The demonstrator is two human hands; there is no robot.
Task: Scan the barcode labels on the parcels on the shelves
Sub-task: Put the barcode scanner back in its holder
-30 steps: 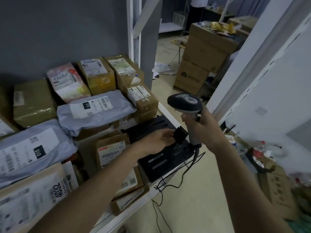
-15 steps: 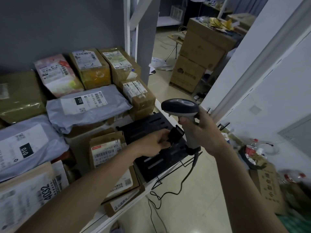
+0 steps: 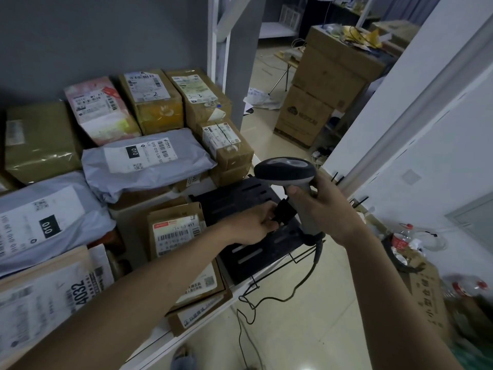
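The right hand (image 3: pixel 324 209) is wrapped around the grey handle of the barcode scanner (image 3: pixel 289 180), holding it over the right end of the shelf (image 3: pixel 170 335). The handle's long axis runs close to upright, tilted slightly. The dark scanner head sits at the top and points left, toward the parcels. A black cable (image 3: pixel 269 297) leaves the base of the handle and hangs in loops below the shelf edge.

The left hand (image 3: pixel 253 227) pinches a small black piece (image 3: pixel 285 213) just beside the handle, above a black slotted stand (image 3: pixel 256 228) that lies on the shelf.

The parcels fill the shelf to the left of the stand. A brown box with a barcode label (image 3: pixel 176 231) lies just left of the left hand. A grey mailer bag (image 3: pixel 146 161) marked 010 lies behind it. Further cardboard boxes stand against the grey wall.
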